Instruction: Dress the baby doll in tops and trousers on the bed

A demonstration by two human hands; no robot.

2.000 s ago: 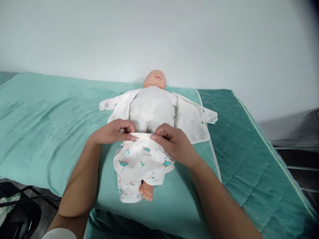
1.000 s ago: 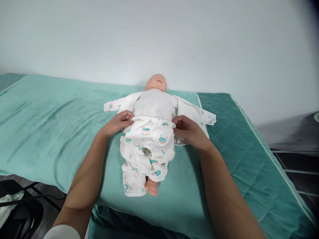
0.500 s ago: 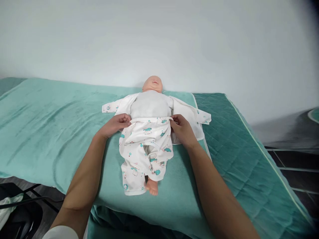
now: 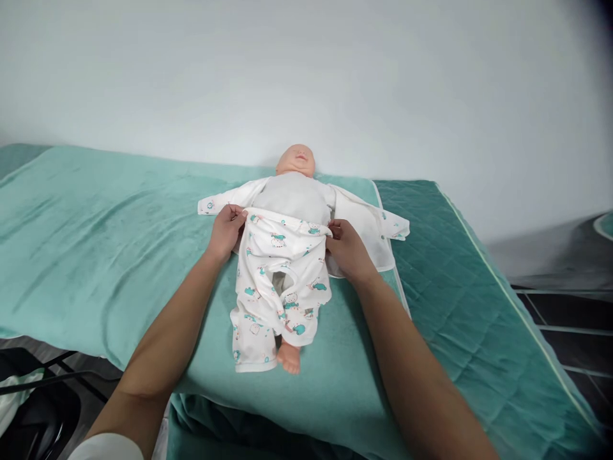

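A baby doll lies on its back, head toward the wall, its torso covered in pale cloth. White baby pants with a teal and pink print cover its hips and legs. One bare foot shows below the cuff on the right; the other foot is hidden in the left leg of the pants. My left hand pinches the waistband at its left end. At the right end, my right hand grips the same waistband, fingers closed. An open white baby jacket is spread under the doll, sleeves stretched out to both sides.
The doll rests on a light green sheet over a table against a white wall. A darker quilted cover lies to the right. Black chair-like furniture stands at lower left, and a dark rack at far right.
My left hand has moved up and slightly right, raising the left end of the waistband higher on the doll's belly. The right hand stays nearly in place.
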